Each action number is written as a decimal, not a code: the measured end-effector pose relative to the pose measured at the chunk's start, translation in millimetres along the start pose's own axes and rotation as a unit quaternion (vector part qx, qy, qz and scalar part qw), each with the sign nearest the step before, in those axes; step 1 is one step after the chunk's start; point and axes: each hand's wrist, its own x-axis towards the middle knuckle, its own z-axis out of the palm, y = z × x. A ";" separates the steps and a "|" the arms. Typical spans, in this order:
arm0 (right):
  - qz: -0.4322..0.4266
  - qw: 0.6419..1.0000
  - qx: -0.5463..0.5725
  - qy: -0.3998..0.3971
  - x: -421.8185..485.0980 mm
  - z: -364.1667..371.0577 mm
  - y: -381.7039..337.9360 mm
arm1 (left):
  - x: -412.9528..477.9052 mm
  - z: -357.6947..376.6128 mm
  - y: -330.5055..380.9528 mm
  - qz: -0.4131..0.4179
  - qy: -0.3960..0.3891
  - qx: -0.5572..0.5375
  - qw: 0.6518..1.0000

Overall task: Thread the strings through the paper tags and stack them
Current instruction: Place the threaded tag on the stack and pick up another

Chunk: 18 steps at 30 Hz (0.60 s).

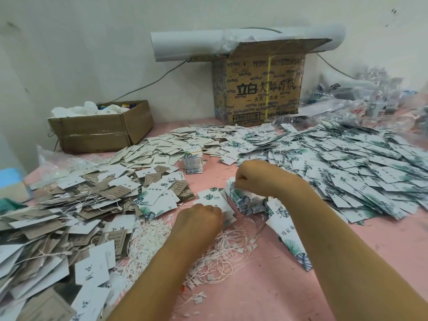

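1. Centre of the pink table (289,286): left hand (199,218) curled tight, seemingly pinching a leaf tag (214,201) by its near edge;
2. right hand (252,176) fisted over the small stack (245,201) just beside that tag; what its fingers hold, I cannot tell;
3. loose strings (215,251) lie tangled under the left wrist; plenty unused;
4. one banded bundle (193,161) stands behind; the big heap of tags (347,170) at right looks unstacked, so I'd judge most of the work remains.
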 end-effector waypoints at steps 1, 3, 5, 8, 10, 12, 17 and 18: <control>-0.007 0.999 -0.013 0.039 0.9 1.2 -1.2 | -0.2 1.6 0.0 -0.002 0.003 0.001 1.000; -0.018 0.991 -0.055 0.123 2.9 1.9 -2.7 | -2.0 0.7 -0.8 -0.011 0.019 -0.024 0.999; -0.020 0.980 -0.081 0.181 4.2 1.8 -3.5 | -4.6 -2.6 -2.9 -0.014 0.078 -0.079 0.994; -0.012 0.968 -0.080 0.239 4.9 0.5 -2.9 | -3.9 0.4 -7.4 -0.038 0.165 -0.168 0.971; -0.020 0.961 -0.072 0.267 5.1 0.0 -3.3 | -3.8 -1.3 -7.8 -0.110 0.174 -0.298 0.932; -0.047 0.960 -0.062 0.271 4.6 0.0 -5.3 | -4.2 0.9 -8.9 -0.200 0.166 -0.419 0.870; -0.147 0.969 -0.033 0.194 5.1 7.5 -18.6 | -1.2 -3.3 -11.4 -0.266 0.213 -0.583 0.738; -0.161 0.970 -0.025 0.183 5.3 9.1 -21.6 | -0.3 -2.9 -12.6 -0.273 0.213 -0.596 0.725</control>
